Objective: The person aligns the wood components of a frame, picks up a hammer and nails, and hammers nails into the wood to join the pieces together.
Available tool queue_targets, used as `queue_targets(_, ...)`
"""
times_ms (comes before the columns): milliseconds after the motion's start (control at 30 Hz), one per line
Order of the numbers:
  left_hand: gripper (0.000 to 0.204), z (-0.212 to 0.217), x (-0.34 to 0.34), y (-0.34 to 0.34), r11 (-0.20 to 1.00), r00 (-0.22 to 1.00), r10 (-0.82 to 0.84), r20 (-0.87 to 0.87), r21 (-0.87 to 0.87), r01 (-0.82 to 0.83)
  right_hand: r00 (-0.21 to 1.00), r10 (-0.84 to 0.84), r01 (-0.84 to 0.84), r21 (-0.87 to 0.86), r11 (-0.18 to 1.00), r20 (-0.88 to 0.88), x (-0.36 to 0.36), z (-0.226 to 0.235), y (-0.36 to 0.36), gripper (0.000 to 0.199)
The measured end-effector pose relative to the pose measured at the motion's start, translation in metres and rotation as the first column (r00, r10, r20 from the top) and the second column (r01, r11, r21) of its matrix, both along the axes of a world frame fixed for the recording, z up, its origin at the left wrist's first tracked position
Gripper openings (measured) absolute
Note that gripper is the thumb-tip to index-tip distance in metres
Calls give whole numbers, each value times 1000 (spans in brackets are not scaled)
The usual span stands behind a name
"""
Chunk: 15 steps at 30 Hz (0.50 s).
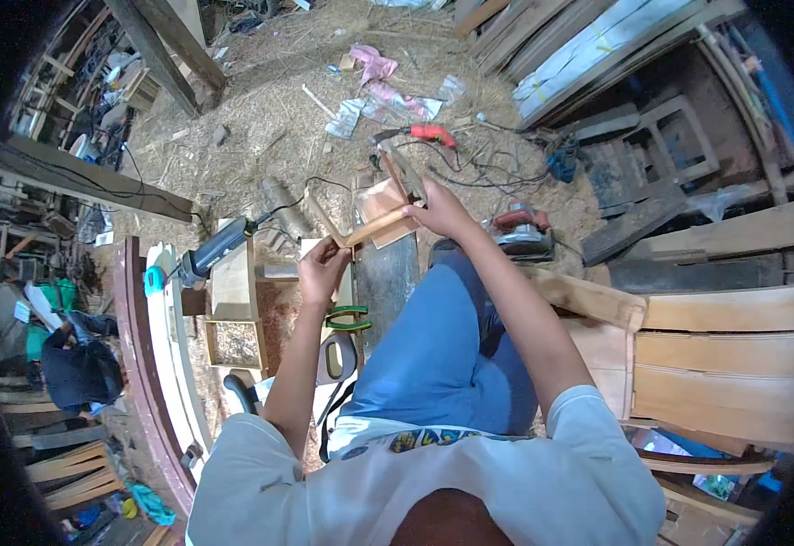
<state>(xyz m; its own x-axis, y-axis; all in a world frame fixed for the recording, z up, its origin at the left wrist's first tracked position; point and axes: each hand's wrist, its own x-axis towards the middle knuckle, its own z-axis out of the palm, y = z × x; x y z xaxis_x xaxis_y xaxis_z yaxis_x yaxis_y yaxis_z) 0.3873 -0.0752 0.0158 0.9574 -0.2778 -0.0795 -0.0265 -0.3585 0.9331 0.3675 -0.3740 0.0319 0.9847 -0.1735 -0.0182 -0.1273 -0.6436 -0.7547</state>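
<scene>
In front of my knees, my two hands hold a small light-brown wooden frame (374, 227) made of strips joined at corners, with a thin pale panel beside it. My right hand (442, 216) grips the frame's right end, fingers wrapped round the wood and thumb along the strip. At its lower left corner, my left hand (323, 266) pinches with thumb and fingers; whether a small piece is also between them is too small to tell. Below the frame lies a dark grey board (386, 278). Close to my left forearm are a green and black object (348, 318) and a handsaw's grey handle (336, 358).
A black-grey power tool (215, 250) and teal tape measure (154, 280) lie left on boards. At right sits a red circular saw (520, 223); ahead, a red corded tool (432, 136). Cords cross the sawdust-covered floor. Curved planks (725, 350) stand right. Another person (78, 364) is far left.
</scene>
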Motion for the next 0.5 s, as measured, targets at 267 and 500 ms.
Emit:
queue_targets(267, 44, -1, -7, 0, 995, 980, -61, -191, -94, 44, 975, -200, 203, 22, 979, -94, 2, 11, 9, 50)
queue_targets(500, 38, -4, 10, 24, 975, 880, -129, -456, -220, 29, 961, -251, 241, -101, 965, -115, -5, 8, 34, 51)
